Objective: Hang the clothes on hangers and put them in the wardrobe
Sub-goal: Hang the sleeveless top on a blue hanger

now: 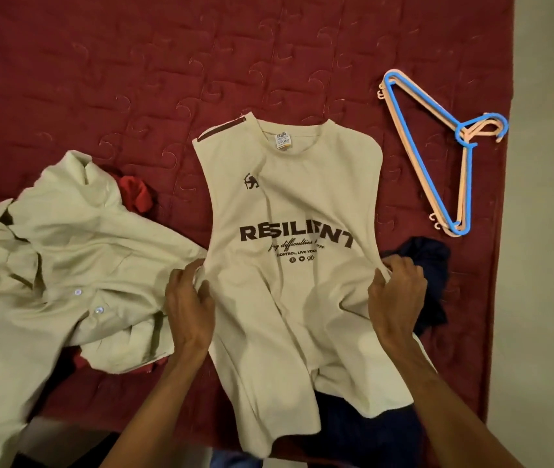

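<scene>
A beige sleeveless top (289, 204) printed "RESILIENT" lies face up on the red quilted bed (134, 62), neck pointing away from me. My left hand (189, 305) pinches its left side seam just below the armhole. My right hand (395, 295) pinches the right side seam at the same height. A stack of plastic hangers (434, 153), one blue on top of peach ones, lies on the bed to the upper right, apart from the top.
A crumpled pale green button shirt (59, 258) lies at the left, with a red garment (135, 194) showing behind it. Dark navy clothing (431, 275) sits under and right of the top. The bed's right edge (508, 197) meets a pale floor.
</scene>
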